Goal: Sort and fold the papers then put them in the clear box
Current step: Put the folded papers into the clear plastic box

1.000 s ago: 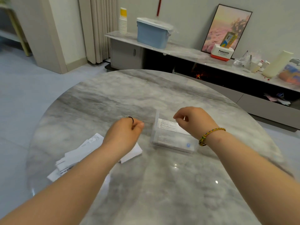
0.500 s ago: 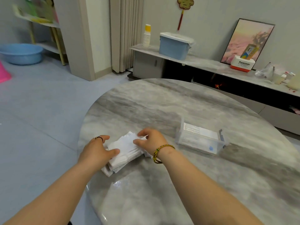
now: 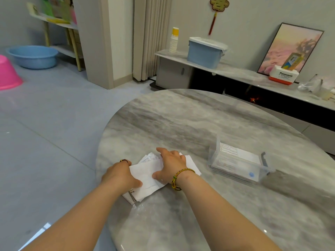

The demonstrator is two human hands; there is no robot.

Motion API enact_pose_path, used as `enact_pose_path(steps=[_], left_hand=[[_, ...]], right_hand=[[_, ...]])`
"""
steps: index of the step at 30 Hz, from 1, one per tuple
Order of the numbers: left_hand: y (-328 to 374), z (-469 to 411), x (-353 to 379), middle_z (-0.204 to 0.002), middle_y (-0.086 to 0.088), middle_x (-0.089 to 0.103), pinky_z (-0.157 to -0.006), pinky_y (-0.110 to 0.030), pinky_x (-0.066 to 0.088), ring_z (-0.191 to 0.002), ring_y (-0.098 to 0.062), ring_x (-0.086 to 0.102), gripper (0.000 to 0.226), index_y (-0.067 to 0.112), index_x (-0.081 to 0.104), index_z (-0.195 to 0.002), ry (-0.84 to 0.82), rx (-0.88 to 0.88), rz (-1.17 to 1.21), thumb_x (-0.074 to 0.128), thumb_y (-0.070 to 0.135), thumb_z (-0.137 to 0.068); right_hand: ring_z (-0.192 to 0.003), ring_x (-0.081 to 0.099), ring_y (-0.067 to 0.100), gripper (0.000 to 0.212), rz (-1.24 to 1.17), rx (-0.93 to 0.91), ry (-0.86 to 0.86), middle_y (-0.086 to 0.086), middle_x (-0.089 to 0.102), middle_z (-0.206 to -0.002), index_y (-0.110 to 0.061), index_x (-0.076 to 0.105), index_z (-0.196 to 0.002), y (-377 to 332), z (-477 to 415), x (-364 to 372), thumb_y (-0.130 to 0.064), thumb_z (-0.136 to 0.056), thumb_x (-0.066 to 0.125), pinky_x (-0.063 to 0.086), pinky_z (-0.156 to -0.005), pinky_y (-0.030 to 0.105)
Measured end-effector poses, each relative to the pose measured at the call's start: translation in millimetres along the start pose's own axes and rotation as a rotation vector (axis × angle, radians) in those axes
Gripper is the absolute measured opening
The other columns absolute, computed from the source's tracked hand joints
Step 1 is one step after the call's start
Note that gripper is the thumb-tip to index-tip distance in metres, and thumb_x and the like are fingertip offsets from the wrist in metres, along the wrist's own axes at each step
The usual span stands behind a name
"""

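Note:
A stack of white papers [image 3: 146,175] lies near the left edge of the round marble table [image 3: 181,120]. My left hand [image 3: 119,175] holds the stack's left side, its thumb lying on the top sheet. Spread over the right part of the stack, my right hand [image 3: 171,164] presses down on it with fingers and thumb apart. The clear box [image 3: 235,175] stands open to the right of my hands, apart from them, and printed folded papers [image 3: 237,154] lie inside it.
The table's rim runs just left of the papers, with grey floor beyond. A blue basin [image 3: 32,56] and a pink tub [image 3: 7,73] sit on the floor far left. Behind the table a low sideboard [image 3: 235,73] carries a blue lidded bin [image 3: 204,51] and stacked cups [image 3: 173,40].
Both hands came down from above the table near the box onto the paper stack at the left. My view swung left, and the right hand has flattened over the sheets.

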State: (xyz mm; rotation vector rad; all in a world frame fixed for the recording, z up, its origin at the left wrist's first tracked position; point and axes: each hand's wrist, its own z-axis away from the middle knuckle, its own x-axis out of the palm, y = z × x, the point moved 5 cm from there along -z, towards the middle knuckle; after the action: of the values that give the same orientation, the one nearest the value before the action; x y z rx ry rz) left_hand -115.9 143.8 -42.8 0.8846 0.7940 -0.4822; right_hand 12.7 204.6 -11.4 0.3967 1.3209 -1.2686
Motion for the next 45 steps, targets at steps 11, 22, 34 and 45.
enact_pose_path(steps=[11, 22, 34, 45], left_hand=[[1, 7, -7, -0.091, 0.001, 0.053, -0.077, -0.029, 0.043, -0.098, -0.022, 0.053, 0.034, 0.020, 0.043, -0.079, -0.019, 0.020, 0.089, 0.076, 0.020, -0.069], [57, 80, -36, -0.065, 0.008, 0.060, -0.052, -0.008, 0.039, -0.061, -0.009, 0.054, 0.028, 0.026, 0.056, -0.065, 0.160, 0.475, 0.462, 0.068, 0.002, -0.074], [137, 97, 84, -0.060, 0.012, 0.058, -0.049, -0.008, 0.038, -0.052, 0.003, 0.052, 0.036, 0.031, 0.057, -0.063, -0.144, 0.576, 0.487, 0.060, -0.002, -0.077], [130, 88, 106, -0.082, 0.004, 0.062, -0.053, -0.003, 0.045, -0.055, 0.013, 0.059, 0.051, 0.033, 0.055, -0.087, -0.184, 0.446, 0.877, 0.063, -0.015, -0.072]], right_hand=[[-0.134, 0.027, 0.023, 0.075, -0.133, -0.121, 0.080, 0.004, 0.033, -0.143, -0.026, 0.017, -0.144, -10, 9, 2, -0.015, -0.083, 0.060, 0.017, -0.110, 0.028], [-0.103, 0.047, -0.006, 0.063, -0.711, -0.213, 0.407, -0.017, 0.043, -0.110, -0.037, 0.035, -0.124, 23, 90, -35, -0.007, -0.079, 0.066, 0.038, -0.086, 0.001], [-0.050, 0.045, -0.006, 0.028, -1.023, 0.149, 0.928, -0.005, 0.048, -0.061, -0.015, 0.049, -0.060, 141, 148, -37, -0.005, -0.077, 0.069, 0.038, -0.053, 0.005], [-0.042, 0.042, -0.003, 0.038, -1.078, 0.276, 1.030, -0.002, 0.042, -0.050, -0.012, 0.045, -0.050, 157, 135, -21, -0.011, -0.084, 0.062, 0.037, -0.050, 0.006]])
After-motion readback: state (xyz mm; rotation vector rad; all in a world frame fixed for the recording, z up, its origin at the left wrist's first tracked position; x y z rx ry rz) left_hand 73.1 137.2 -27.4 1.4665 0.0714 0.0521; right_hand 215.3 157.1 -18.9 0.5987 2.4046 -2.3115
